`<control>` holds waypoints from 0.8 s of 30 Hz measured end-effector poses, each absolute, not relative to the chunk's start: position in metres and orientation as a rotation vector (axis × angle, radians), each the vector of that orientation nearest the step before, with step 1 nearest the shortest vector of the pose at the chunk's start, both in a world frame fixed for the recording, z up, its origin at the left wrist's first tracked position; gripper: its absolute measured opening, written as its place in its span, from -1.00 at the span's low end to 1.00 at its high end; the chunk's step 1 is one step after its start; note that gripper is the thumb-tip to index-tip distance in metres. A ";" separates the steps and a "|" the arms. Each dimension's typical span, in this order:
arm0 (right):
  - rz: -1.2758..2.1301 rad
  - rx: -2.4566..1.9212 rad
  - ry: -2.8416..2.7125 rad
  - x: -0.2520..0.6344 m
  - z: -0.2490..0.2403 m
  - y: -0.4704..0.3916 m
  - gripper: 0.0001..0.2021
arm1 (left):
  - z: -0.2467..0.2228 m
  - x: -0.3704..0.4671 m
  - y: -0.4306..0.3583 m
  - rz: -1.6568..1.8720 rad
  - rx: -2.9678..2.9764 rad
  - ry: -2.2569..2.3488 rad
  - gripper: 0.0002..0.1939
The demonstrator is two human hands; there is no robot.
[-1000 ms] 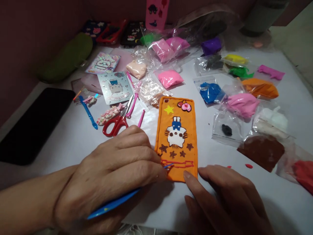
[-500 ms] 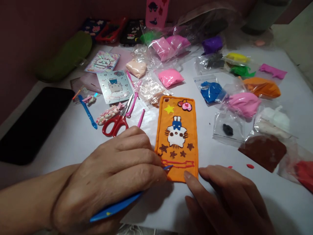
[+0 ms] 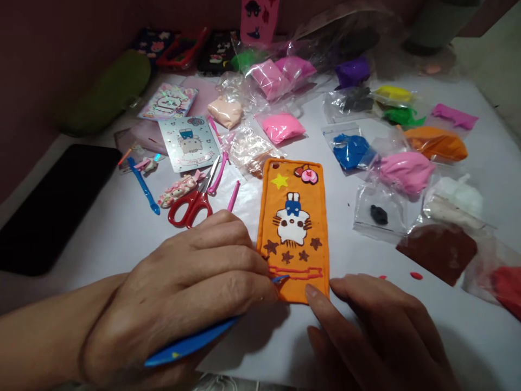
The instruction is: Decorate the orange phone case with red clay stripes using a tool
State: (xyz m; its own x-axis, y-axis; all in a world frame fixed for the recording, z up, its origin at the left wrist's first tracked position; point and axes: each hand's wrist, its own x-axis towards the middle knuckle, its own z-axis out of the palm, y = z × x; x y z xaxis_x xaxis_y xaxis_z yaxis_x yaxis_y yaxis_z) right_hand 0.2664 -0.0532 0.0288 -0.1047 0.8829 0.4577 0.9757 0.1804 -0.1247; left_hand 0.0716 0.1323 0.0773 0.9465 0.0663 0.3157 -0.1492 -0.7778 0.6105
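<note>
A flat phone case (image 3: 301,217) covered in orange clay lies on the white table. On it are a yellow star, a pink and red cherry shape, a white cat figure in blue, several brown stars and a red ribbon outline. My left hand (image 3: 191,288) is closed round a blue clay modelling tool (image 3: 195,342), whose tip touches or hovers just below the red ribbon; I cannot tell which. My right hand (image 3: 378,331) has its fingers apart, with the index fingertip resting on the case's lower right part and another finger by its right edge.
Red-handled scissors (image 3: 191,209), pink tools and a blue tool (image 3: 143,187) lie left of the case. A black phone (image 3: 57,206) is farther left. Bags of coloured clay (image 3: 283,127) spread across the back and right. Brown clay (image 3: 439,252) lies near my right hand, by small red bits.
The view shifts very slightly. Both hands stay nearly in place, and the blue tool's tip moves a little to the right relative to the case.
</note>
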 end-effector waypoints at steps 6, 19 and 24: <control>-0.238 -1.714 -2.102 0.269 0.029 -0.056 -0.74 | 0.076 0.072 0.131 0.434 2.412 -0.040 -0.66; -0.249 -1.703 -2.080 0.267 0.028 -0.053 -0.76 | 0.082 0.067 0.131 0.382 2.377 -0.002 -0.80; -0.207 -1.699 -2.122 0.268 0.029 -0.054 -0.72 | 0.079 0.066 0.126 0.413 2.416 0.095 -0.74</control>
